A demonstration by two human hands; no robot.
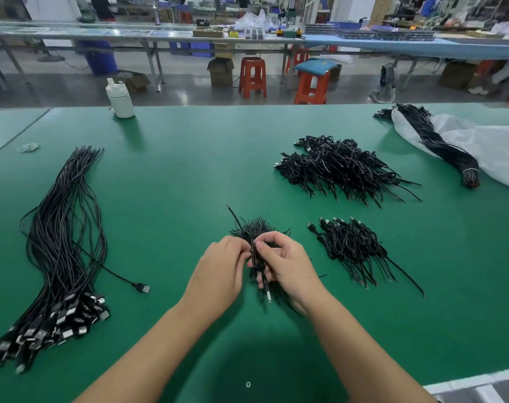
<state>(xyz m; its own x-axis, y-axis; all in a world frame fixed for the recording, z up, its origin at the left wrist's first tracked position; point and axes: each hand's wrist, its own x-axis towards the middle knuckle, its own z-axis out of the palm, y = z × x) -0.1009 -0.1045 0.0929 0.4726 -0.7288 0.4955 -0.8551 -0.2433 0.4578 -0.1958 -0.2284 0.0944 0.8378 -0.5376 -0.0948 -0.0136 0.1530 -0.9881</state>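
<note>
Here: left hand [218,274], right hand [288,266] both pinch folded cable [265,285]; tied bundle [439,146] lies on, perhaps partly inside, white bag [497,152].

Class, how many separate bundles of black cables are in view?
5: long bundle far left; small bundle gripped by left hand and right hand; heap to its right; bigger heap behind; tied bundle on white bag, which may hide more.
</note>
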